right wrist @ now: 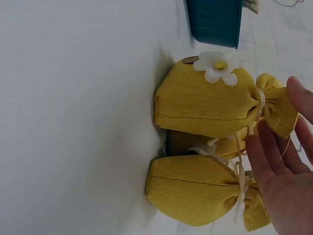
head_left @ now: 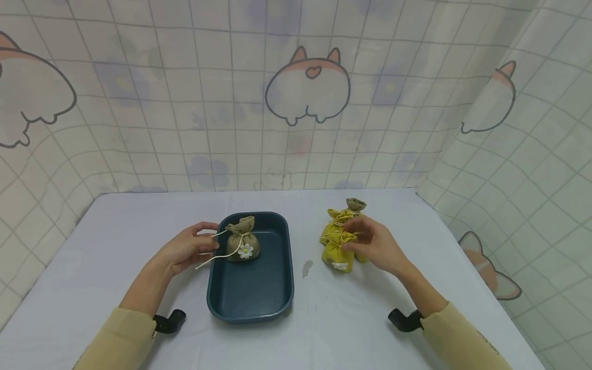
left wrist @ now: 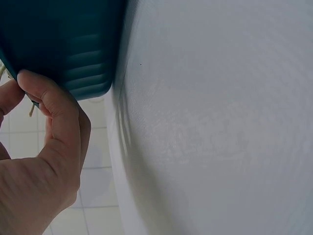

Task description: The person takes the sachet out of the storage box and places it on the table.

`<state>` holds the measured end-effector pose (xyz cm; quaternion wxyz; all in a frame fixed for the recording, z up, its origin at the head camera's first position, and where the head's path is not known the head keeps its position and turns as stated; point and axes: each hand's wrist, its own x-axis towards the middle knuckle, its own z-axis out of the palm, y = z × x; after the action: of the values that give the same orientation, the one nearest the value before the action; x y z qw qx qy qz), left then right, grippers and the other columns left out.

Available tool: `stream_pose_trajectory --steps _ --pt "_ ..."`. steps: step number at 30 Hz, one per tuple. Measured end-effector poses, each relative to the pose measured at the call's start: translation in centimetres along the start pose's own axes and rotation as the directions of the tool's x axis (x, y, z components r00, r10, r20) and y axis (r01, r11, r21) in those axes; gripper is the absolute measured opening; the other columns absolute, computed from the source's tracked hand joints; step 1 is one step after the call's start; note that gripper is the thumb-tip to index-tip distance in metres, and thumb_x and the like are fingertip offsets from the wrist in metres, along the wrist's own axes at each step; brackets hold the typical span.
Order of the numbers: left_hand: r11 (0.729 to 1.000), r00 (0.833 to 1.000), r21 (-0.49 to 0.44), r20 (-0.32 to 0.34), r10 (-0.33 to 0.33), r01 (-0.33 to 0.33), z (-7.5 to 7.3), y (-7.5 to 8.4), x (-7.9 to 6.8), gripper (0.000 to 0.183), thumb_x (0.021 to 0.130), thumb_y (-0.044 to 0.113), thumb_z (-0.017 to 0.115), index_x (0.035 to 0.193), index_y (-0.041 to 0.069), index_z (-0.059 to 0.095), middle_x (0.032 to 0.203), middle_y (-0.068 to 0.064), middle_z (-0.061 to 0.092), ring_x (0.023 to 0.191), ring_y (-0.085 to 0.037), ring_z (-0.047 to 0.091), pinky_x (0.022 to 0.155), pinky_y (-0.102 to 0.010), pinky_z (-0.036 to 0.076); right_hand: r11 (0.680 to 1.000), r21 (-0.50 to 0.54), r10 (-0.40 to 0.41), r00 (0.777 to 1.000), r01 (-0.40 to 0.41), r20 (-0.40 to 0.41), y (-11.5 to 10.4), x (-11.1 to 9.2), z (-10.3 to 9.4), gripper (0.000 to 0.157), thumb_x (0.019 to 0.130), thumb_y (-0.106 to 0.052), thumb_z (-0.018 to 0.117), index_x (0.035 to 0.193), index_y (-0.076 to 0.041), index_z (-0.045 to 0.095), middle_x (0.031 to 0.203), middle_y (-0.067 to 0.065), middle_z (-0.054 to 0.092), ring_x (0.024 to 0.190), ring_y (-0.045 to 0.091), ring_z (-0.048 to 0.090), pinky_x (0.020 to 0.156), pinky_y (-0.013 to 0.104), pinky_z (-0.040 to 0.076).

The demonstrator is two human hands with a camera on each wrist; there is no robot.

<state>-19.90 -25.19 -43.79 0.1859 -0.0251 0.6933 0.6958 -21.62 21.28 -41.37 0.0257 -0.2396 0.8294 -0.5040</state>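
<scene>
My left hand [head_left: 189, 249] grips the left rim of a dark teal tray [head_left: 259, 303], its fingertips at the edge in the left wrist view. Inside the tray, near its back left, sits an olive-brown drawstring pouch [head_left: 235, 247] with a white flower; its cords trail over the rim by my fingers. To the right, my right hand [head_left: 376, 245] pinches the gathered top of the front yellow pouch [right wrist: 205, 103], which stands on the table and bears a white flower. Another yellow pouch [right wrist: 190, 188] stands close beside it, and further pouches are partly hidden behind.
A brownish pouch top [head_left: 355, 204] shows at the back of the right-hand group. The white-covered table [head_left: 333, 324] meets a gridded curtain [head_left: 231, 113] with cartoon animals behind it. A grey mark [head_left: 307, 268] lies between tray and pouches.
</scene>
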Motion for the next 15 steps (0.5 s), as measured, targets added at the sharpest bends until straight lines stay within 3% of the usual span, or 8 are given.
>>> stream_pose_trajectory --steps 9,15 --pt "1.000 1.000 0.002 0.008 -0.001 0.001 0.2 0.2 -0.1 0.065 0.093 0.001 0.062 0.150 -0.001 0.032 0.112 -0.007 0.067 0.092 -0.016 0.068 0.080 -0.031 0.055 0.999 0.013 -0.037 0.999 0.037 -0.031 -1.3 0.3 -0.1 0.035 0.091 -0.011 0.080 0.120 -0.001 0.063 0.123 0.015 0.065 0.120 0.032 0.062 0.102 0.053 0.048" --pt "1.000 1.000 0.007 -0.002 -0.006 0.006 0.1 0.3 -0.1 0.065 0.093 0.001 0.063 0.150 -0.001 0.033 0.112 -0.007 0.067 0.092 -0.017 0.068 0.080 -0.030 0.055 0.994 0.034 -0.106 0.992 0.108 -0.066 -2.4 1.0 0.3 0.031 0.092 -0.008 0.078 0.118 0.000 0.063 0.121 0.018 0.064 0.120 0.035 0.062 0.103 0.055 0.046"
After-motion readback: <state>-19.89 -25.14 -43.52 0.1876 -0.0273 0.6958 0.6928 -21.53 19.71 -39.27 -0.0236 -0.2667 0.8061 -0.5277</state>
